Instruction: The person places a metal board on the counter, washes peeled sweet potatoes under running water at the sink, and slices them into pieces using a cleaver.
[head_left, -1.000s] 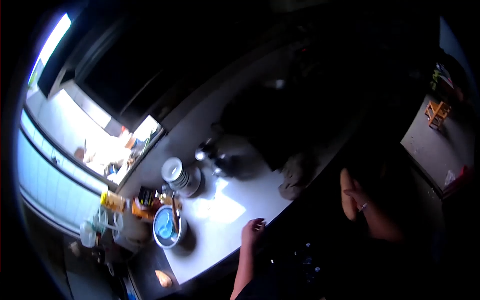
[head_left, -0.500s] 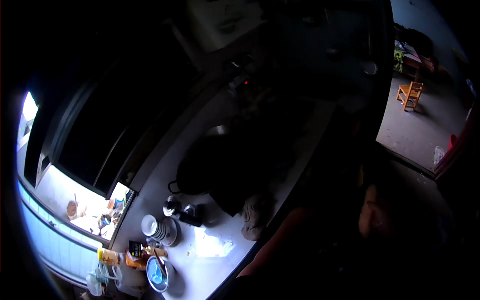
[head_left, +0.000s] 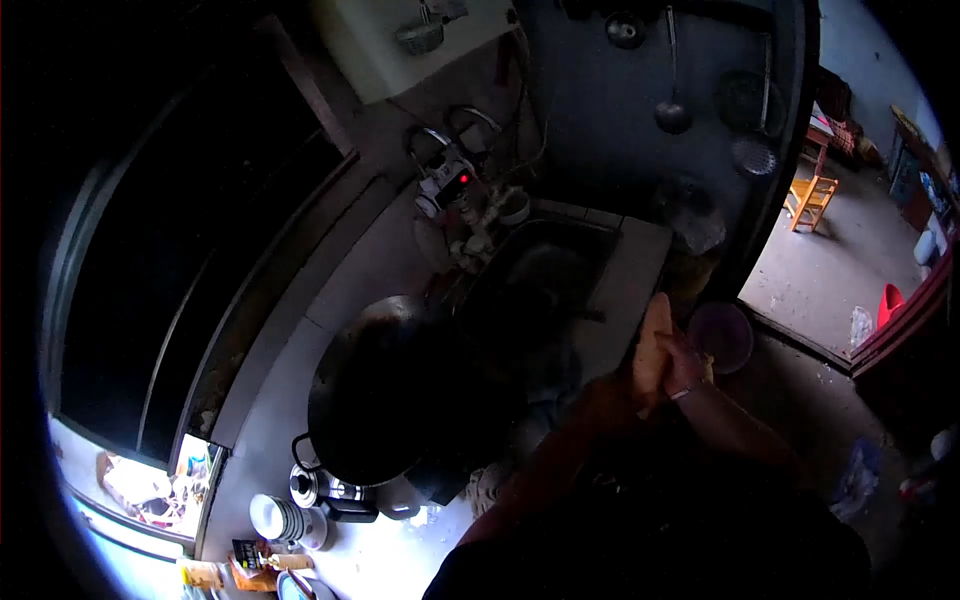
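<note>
Now the right hand's (head_left: pixel 684 364) tan object (head_left: pixel 653 345) is nearer the sink (head_left: pixel 560 258).

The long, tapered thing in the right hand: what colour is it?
Pale orange, though dimly lit; the long, tapered thing shows best in the head view.

Both forearms (head_left: pixel 735 425) converge ahead, the right grip (head_left: pixel 684 366) curled.

No brand, word or number can be read. Well to the left of the right hand (head_left: pixel 685 365), on the tabletop (head_left: pixel 365 562), a black packet (head_left: pixel 245 553) bears pale printing, too small and blurred to make out. Ahead-left of that hand, the tap (head_left: pixel 445 185) shows a red light, illegible as a digit.
</note>
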